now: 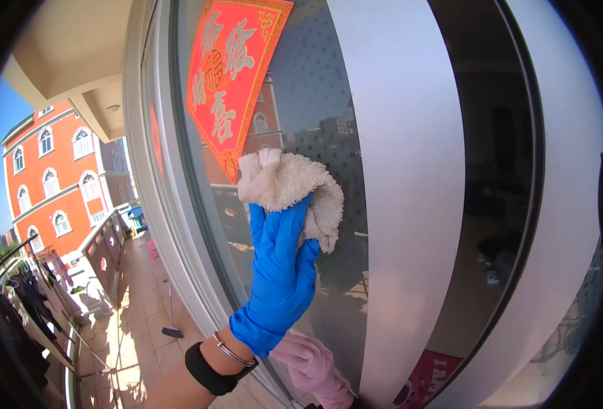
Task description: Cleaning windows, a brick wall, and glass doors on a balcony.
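My left hand (283, 271), in a blue disposable glove, presses a bunched beige terry cloth (301, 184) to the glass pane (317, 117) of a sliding door. The cloth covers the fingertips and hangs over to the right. Its upper left part meets the lower tip of a red and gold diamond-shaped paper decoration (230, 76) with silver characters. Below, near the bottom edge of the view, my right hand (309, 358), in a pink glove, rests at the lower part of the door with fingers pointing left. Nothing shows in it.
A wide pale metal door frame (409, 153) stands right of the pane, then a dark opening (495, 204) with a pink mat (426, 378) low down. On the left, a tiled balcony floor (148, 317) holds a broom (171, 332) and a rack of hanging clothes (30, 301).
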{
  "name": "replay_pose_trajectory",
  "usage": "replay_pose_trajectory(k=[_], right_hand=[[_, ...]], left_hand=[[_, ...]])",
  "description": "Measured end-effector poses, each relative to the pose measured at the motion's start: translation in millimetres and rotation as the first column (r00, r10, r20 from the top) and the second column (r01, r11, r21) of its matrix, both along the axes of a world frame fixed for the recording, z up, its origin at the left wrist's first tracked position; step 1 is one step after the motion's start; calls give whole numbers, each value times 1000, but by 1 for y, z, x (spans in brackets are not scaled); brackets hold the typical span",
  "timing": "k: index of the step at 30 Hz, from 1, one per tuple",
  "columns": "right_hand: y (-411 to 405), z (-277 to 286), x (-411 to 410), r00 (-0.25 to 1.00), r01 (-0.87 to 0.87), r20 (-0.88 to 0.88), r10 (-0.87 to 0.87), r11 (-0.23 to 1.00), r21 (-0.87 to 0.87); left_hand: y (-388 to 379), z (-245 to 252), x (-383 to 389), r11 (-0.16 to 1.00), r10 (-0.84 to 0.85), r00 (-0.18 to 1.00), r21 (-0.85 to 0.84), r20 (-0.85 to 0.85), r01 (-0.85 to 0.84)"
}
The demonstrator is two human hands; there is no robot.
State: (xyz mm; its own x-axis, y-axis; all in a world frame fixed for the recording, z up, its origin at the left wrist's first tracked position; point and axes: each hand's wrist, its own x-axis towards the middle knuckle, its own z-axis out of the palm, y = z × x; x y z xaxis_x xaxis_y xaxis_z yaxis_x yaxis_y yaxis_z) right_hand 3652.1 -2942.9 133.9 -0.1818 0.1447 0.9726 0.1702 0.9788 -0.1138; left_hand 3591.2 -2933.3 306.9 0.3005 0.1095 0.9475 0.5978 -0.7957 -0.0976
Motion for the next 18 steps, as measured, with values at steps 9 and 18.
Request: replay_pose_trajectory(k=[9, 18], right_hand=[[8, -29, -33, 926, -366, -126, 356, 765, -530], [27, -71, -33, 954, 51, 291, 67, 923, -381]], left_hand=[[-37, -151, 22, 981, 70, 996, -177, -46, -77], [-19, 8, 25, 993, -58, 992, 92, -114, 68]])
